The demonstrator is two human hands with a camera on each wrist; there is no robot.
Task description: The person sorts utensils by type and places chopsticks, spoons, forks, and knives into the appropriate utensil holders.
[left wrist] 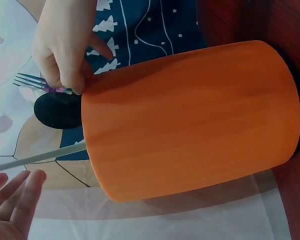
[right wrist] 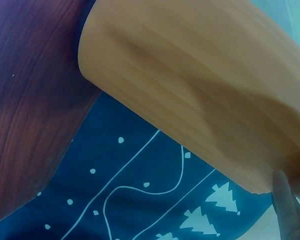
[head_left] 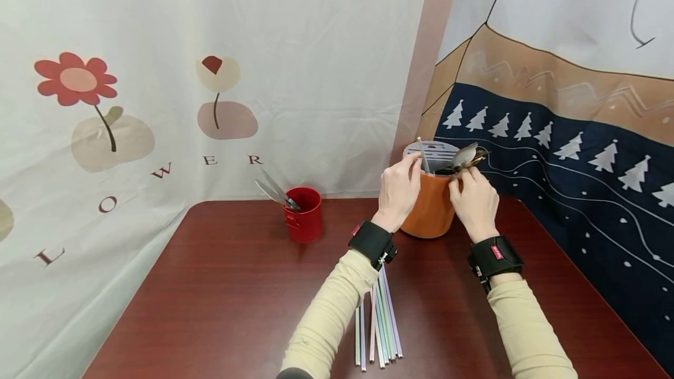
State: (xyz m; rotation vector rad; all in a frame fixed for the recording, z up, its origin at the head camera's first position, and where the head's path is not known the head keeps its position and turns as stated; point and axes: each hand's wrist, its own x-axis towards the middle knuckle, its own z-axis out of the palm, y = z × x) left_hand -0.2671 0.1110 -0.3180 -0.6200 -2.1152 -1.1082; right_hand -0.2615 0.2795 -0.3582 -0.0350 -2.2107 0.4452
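Head view: an orange pot [head_left: 427, 209] is stood upright on the worktop [head_left: 221, 285], right of the frame's centre, with both hands brought to its rim. By the left hand [head_left: 398, 192], a pale straw [head_left: 423, 157] appears to be pinched near its upper end between thumb and fingertips; its lower part is hidden inside the pot, so it is probably kept from tipping by that grip and the rim together. By the right hand [head_left: 475, 203], the opposite side of the rim is touched with bent fingers, perhaps so that the pot is steadied; whether rim or a handle is pinched there cannot be told. Beside those fingers, a metal spoon [head_left: 466, 155] is leaned outward, and in the left wrist view a black spoon [left wrist: 59, 110] and a fork [left wrist: 36, 83] are seen with their heads outside the pot, presumably held up by its deep wall.

At the lower middle of the frame, loose straws [head_left: 387, 323] are laid roughly side by side, partly covered by the left sleeve [head_left: 334, 314]. Left of centre, more cutlery [head_left: 271, 193] is propped in a red cup [head_left: 304, 221], tilted against its edge.
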